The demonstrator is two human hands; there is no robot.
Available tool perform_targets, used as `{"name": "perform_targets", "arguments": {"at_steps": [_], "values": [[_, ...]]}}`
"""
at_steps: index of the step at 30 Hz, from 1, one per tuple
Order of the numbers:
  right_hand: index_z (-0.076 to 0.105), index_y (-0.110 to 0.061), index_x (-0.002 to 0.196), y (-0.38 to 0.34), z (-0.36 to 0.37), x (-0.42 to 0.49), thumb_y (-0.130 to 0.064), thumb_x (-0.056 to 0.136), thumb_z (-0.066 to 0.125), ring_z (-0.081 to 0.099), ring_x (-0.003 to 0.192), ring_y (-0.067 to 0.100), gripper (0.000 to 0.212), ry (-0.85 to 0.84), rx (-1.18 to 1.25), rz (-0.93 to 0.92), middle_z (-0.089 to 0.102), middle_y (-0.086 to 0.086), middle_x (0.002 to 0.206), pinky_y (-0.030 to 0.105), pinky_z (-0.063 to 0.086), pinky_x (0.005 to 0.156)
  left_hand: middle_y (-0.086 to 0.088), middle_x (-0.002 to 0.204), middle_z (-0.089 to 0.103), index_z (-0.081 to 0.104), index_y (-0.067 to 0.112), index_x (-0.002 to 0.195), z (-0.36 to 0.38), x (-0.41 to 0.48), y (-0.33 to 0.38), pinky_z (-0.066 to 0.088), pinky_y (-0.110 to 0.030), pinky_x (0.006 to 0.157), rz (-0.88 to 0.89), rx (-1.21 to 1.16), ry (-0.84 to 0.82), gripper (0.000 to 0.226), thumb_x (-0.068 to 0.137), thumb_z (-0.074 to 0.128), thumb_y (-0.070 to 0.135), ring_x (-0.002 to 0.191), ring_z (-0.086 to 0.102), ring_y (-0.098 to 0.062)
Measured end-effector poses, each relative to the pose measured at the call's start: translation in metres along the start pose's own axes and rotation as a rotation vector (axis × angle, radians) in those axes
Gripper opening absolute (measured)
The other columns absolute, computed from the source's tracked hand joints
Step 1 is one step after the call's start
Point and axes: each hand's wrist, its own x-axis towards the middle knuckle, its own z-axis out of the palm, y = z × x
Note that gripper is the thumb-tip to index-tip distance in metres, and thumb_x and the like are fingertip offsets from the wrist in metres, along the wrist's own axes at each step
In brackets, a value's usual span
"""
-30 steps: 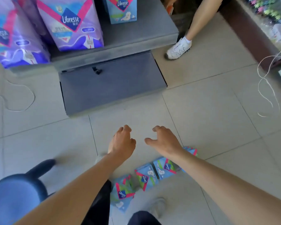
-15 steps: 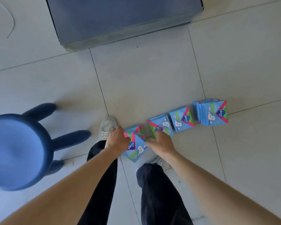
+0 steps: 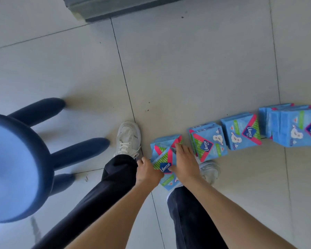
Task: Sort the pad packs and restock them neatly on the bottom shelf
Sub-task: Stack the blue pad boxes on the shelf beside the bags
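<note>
Now the left hand [image 3: 147,170] and right hand [image 3: 184,159] clamp a small stack of pad packs [image 3: 162,152] from both sides on the floor [image 3: 187,78], probably to lift it whole, beside a row of other packs [image 3: 241,133].

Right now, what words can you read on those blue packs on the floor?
"Libresse" on the nearest pack.
"Libresse" on the second pack.
"Libresse" on the third pack.
"Libresse" on the far-right stack, cut by the frame edge.
Small print on the green stripes: too blurred to read.
</note>
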Motion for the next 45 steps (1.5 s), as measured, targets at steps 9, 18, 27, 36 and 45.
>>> {"name": "perform_targets", "arguments": {"at_steps": [9, 18, 27, 36, 45], "values": [[0.048, -0.004, 0.122, 0.016, 0.018, 0.005, -0.011, 0.071, 0.082, 0.049, 0.116, 0.024, 0.062, 0.175, 0.455, 0.170, 0.049, 0.010, 0.123, 0.031, 0.042, 0.091, -0.008, 0.125, 0.041, 0.036, 0.006, 0.127, 0.017, 0.013, -0.004, 0.051, -0.041, 0.092, -0.006, -0.277, 0.108, 0.091, 0.060, 0.087, 0.041, 0.114, 0.051, -0.026], [0.055, -0.004, 0.116, 0.016, 0.051, -0.007, -0.018, 0.082, 0.074, 0.066, 0.097, 0.026, 0.041, 0.181, 1.024, 0.542, 0.067, 0.012, 0.110, 0.030, 0.050, 0.073, -0.004, 0.127, 0.049, 0.040, 0.014, 0.135, 0.007, 0.015, -0.007, 0.047, -0.032, 0.092, 0.147, -0.041, 0.051, 0.083, 0.071, 0.075, 0.053, 0.117, 0.052, -0.020], [0.050, -0.015, 0.122, 0.002, 0.004, -0.019, -0.015, 0.082, 0.074, 0.063, 0.104, 0.022, 0.047, 0.181, 1.022, 0.475, 0.063, 0.004, 0.116, 0.041, 0.054, 0.090, -0.004, 0.119, 0.056, 0.044, 0.017, 0.130, -0.019, -0.017, 0.025, 0.052, -0.036, 0.085, 0.137, -0.067, 0.059, 0.068, 0.077, 0.072, 0.048, 0.104, 0.059, -0.022], [0.053, -0.010, 0.102, -0.040, -0.212, -0.055, -0.013, 0.077, 0.077, 0.063, 0.099, 0.030, 0.034, 0.494, 0.999, 0.257, 0.064, 0.015, 0.108, 0.045, 0.051, 0.088, -0.004, 0.115, 0.057, 0.049, 0.017, 0.123, -0.131, -0.137, 0.175, 0.044, -0.032, 0.079, 0.432, -0.256, 0.239, 0.056, 0.079, 0.070, 0.045, 0.105, 0.057, -0.027], [0.055, -0.008, 0.114, -0.100, -0.441, -0.121, -0.013, 0.080, 0.074, 0.062, 0.091, 0.019, 0.039, 0.725, 0.981, -0.063, 0.065, 0.006, 0.109, 0.024, 0.044, 0.071, -0.005, 0.109, 0.057, 0.052, 0.014, 0.113, -0.251, -0.259, 0.315, 0.046, -0.033, 0.079, 0.706, -0.429, 0.417, 0.053, 0.076, 0.073, 0.046, 0.100, 0.058, -0.023]]}}
